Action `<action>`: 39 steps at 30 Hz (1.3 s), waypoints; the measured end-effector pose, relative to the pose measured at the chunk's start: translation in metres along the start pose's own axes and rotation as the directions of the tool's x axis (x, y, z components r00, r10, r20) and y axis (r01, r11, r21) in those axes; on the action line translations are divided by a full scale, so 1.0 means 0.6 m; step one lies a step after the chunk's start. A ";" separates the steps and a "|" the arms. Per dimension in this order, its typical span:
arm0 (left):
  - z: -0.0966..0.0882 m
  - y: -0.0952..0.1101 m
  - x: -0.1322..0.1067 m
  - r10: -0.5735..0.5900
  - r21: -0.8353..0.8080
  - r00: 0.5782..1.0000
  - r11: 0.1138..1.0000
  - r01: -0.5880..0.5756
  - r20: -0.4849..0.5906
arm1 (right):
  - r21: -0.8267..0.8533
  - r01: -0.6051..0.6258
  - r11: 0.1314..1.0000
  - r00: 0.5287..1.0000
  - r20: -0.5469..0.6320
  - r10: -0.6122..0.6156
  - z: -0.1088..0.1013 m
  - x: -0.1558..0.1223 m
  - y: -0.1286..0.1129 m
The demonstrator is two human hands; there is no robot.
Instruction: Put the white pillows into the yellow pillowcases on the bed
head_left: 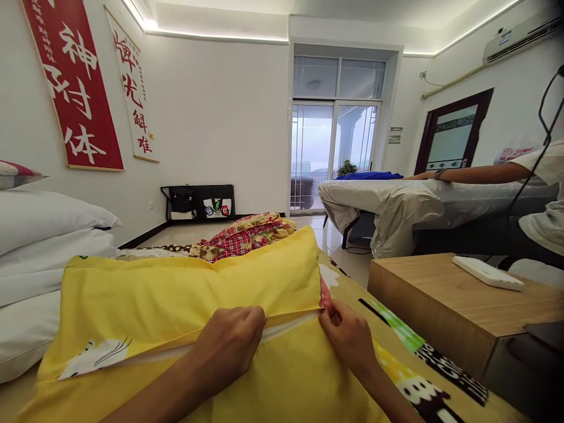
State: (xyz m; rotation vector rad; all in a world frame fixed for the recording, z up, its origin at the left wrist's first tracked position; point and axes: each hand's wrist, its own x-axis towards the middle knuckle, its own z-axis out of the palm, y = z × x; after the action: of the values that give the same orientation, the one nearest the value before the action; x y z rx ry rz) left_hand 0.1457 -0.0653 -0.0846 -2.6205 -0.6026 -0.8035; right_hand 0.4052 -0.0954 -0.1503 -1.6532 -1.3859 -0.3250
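The yellow pillowcase [176, 294] lies near and centre on the bed [409, 352]. It is soft, light cloth that should bunch and slide, so it is best held along its open seam. The left hand [229, 346] is curled over that edge, and the right hand [348, 335] pinches the seam's right end. White shows in the gap, probably a pillow inside.

I see open room over the top of the yellow pillow [176, 294] and along its far edge, up to the red plaid bundle [247, 235] that lies just behind it. Left of the pillow, the stack of white pillows [44, 235] sits close and blocks that side. Right of it, past a strip of patterned bedding [409, 352], the wooden table [440, 299] walls off the approach, a white remote [487, 273] lying on its top.
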 end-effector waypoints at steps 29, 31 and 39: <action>0.016 -0.252 -0.143 -0.747 0.186 0.664 0.654 0.733 0.009 | 0.137 0.285 0.949 0.858 0.406 -0.316 0.164 0.115 -0.124; 0.087 -0.251 -0.185 -0.751 0.174 0.651 0.659 0.732 0.106 | 0.084 0.282 0.956 0.781 0.558 -0.279 0.215 0.070 -0.093; 0.019 -0.358 -0.344 -0.934 0.139 0.280 0.314 0.939 0.223 | -0.085 0.014 0.996 0.837 0.546 0.035 0.200 0.085 0.088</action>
State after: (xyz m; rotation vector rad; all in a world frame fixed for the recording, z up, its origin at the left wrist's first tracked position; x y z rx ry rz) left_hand -0.1082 0.0618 -0.1752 -2.1413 -2.3916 -0.6700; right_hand 0.4275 0.0324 -0.2044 -1.9135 -1.7989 0.1191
